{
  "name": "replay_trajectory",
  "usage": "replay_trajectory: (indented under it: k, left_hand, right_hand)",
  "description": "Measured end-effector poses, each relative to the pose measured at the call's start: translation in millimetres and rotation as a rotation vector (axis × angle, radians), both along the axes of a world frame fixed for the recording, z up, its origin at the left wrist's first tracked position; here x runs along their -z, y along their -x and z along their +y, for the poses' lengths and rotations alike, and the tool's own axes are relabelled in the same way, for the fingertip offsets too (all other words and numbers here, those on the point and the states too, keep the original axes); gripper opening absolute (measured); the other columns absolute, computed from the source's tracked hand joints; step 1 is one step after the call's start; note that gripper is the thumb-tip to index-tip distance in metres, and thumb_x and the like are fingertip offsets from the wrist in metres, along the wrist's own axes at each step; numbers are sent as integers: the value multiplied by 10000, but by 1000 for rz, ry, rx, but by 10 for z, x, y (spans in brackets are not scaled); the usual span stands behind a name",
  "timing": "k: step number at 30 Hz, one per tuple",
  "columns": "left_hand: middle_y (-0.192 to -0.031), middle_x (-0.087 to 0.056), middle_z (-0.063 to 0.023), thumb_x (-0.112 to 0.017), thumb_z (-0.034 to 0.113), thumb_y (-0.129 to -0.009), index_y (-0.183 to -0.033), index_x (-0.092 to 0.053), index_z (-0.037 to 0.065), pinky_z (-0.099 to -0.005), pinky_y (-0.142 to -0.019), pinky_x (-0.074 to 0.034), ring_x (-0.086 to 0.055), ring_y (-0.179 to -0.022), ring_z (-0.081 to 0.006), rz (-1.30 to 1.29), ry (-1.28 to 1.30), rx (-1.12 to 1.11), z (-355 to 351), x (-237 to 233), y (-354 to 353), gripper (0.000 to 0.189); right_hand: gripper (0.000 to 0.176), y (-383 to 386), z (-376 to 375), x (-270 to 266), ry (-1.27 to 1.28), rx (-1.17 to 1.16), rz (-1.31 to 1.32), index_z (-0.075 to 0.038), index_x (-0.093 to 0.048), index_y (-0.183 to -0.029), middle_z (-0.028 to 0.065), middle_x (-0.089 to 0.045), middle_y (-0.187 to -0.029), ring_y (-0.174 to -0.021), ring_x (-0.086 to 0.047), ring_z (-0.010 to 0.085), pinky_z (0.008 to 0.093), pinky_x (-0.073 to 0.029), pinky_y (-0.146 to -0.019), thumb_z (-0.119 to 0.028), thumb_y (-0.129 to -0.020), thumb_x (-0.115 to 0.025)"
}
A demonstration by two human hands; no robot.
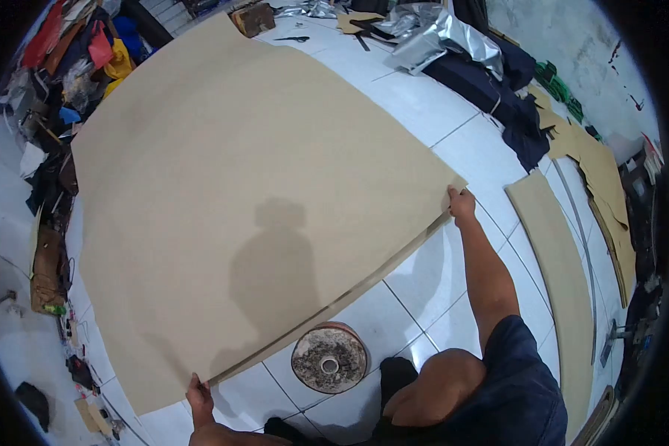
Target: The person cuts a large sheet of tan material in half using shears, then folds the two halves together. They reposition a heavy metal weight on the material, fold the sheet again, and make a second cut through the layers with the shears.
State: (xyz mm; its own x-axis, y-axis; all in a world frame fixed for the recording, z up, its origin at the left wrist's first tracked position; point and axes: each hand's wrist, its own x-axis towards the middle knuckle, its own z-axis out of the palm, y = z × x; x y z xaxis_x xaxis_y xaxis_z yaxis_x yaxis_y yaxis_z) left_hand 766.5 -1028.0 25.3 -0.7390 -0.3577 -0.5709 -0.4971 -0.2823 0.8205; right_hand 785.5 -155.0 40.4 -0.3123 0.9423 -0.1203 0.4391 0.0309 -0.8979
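A large tan sheet (201, 163), looking like fabric or thin board, spreads over the white tiled floor. Its near edge is slightly lifted off the tiles. My left hand (199, 395) pinches that edge at the lower left, thumb on top. At the right corner, my right hand (461, 202) grips the same edge, its fingers partly hidden under the sheet. Between my hands, just below the edge, sits a round, stained disc-shaped weight (329, 358) with a hole in its middle. My shadow falls across the sheet.
A long tan strip (554, 253) and a metal ruler (578, 215) lie at the right, beside cut brown pieces (591, 167). Dark rolls with silver foil (446, 37) lie at the back. Scissors (293, 39) and a wooden block (253, 19) are beyond the sheet. Scraps (74, 82) pile up left.
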Motion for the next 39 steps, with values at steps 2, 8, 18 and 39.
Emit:
replay_trajectory:
  k: [2,8,18,39]
  left_hand:
    - [-963,-646,-40,-559,245,-970,-1052,-603,44,-263,-739,-452,-597,-832,-165,-35,-41,62,-25,81,-132,222]
    - [-1036,-656,-74,-518,242,-993,-1076,-585,10,-288,-726,-503,-622,-905,-172,6,-187,213,-59,230,-137,256]
    - [-836,-605,-29,-510,292,-979,-1012,-585,53,-269,-572,-418,-540,-678,-139,-65,88,62,39,214,-65,253]
    - [-800,-606,-9,-538,257,-952,-956,-582,70,-257,-493,-366,-515,-602,-116,-65,92,160,-7,215,-111,192]
  right_hand:
    - [311,-139,-22,217,71,-24,-12,-1,-658,-859,57,-590,-650,-473,-494,143,311,-373,-415,-311,-866,-678]
    - [302,-213,-95,372,202,-76,-2,12,-622,-788,90,-597,-609,-433,-485,148,313,-362,-390,-271,-882,-669]
    - [487,-189,-151,379,-48,-55,-533,50,-687,-938,213,-701,-920,-840,-689,345,418,-536,-770,-422,-829,-636]
    - [590,-217,-143,350,10,45,-551,103,-664,-984,258,-686,-962,-893,-682,371,436,-530,-777,-468,-838,-653]
